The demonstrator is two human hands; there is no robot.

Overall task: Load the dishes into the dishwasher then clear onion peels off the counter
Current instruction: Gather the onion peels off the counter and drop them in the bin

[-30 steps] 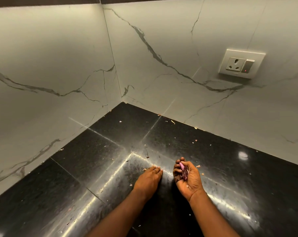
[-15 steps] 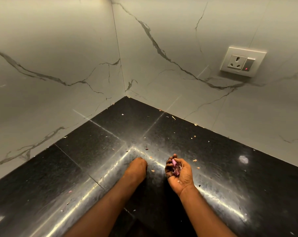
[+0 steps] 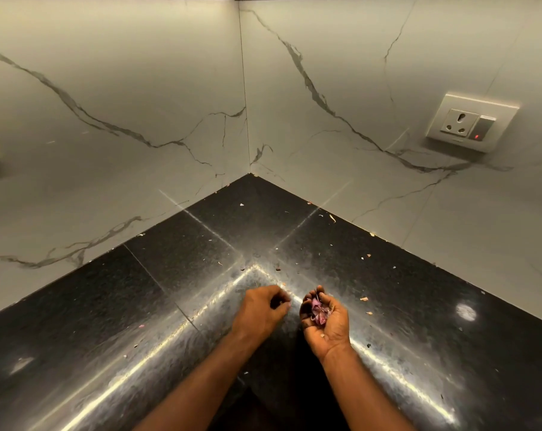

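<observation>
Pinching now, left hand [image 3: 261, 309] fingers curled, earlier flat; right hand [image 3: 324, 315] cups onion peels [image 3: 317, 311].

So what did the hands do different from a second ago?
The left hand, flat on the counter a second ago, has curled its fingers and drawn in toward the right hand; whether it pinches a scrap is unclear. The right hand stays cupped, palm up, holding the purple onion peels. Scattered bits remain.

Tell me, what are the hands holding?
The right hand cups a clump of purple onion peels in its palm. The left hand has curled fingers; whether it pinches anything cannot be told.
</observation>
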